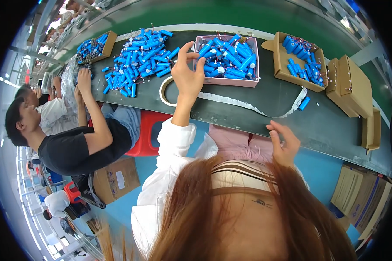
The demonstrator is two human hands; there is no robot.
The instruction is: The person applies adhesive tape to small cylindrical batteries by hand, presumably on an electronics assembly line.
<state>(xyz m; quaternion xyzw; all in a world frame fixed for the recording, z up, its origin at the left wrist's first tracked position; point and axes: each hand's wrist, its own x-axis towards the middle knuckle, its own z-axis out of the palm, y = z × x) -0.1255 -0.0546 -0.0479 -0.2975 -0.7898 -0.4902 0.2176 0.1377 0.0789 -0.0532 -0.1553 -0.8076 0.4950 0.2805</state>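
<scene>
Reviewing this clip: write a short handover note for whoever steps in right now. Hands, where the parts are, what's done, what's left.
Left hand: raised at the near edge of the pink box of blue cells, fingers spread, holding nothing visible.
Right hand: open, empty, at the near edge of the belt.
Tape roll lies beside the left hand. One stray cell lies loose on the belt.
More cells: loose pile to the left, cardboard box to the right.
Done: cannot tell. Left: pink box looks full.

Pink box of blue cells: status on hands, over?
Left hand open, fingers at pink box rim. Right hand open, empty, at the table edge. Tape roll beside left wrist.
</scene>
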